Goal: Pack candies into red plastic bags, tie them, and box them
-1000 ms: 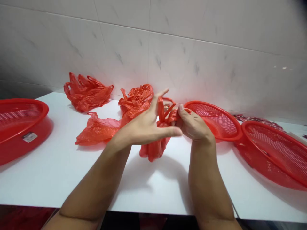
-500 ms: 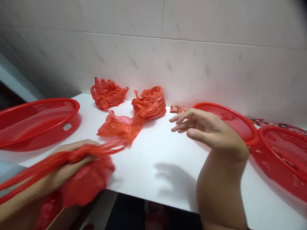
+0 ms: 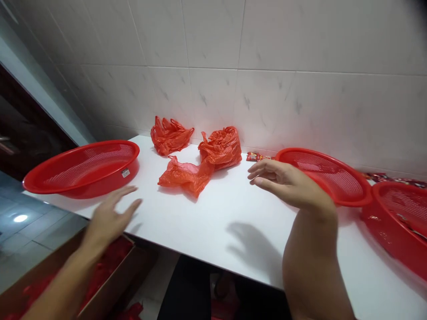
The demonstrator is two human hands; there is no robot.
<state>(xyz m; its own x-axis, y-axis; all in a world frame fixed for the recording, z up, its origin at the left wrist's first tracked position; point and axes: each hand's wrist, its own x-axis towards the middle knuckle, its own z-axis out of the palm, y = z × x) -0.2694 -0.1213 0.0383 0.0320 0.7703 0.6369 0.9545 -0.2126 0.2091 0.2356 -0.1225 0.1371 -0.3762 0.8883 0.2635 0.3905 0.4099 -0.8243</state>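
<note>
My left hand hovers over the table's left front edge, fingers apart and holding nothing, just in front of a red plastic basket. Below it, a cardboard box on the floor contains red plastic bags. My right hand is raised above the white table, fingers loosely spread with nothing in them. Between the hands lies a loose red plastic bag, joined or touching a bundled pile of red bags. Another crumpled red bag rests against the wall.
Small red packets lie by the wall. Behind my right hand is a red basket, and another at the right edge holds some small packets. More wrapped pieces lie along the wall. The tiled wall bounds the table's back.
My left hand has let go of the red plastic bag, which is now out of the hand. The view has turned left, showing more of the floor box. My right hand stays raised.
</note>
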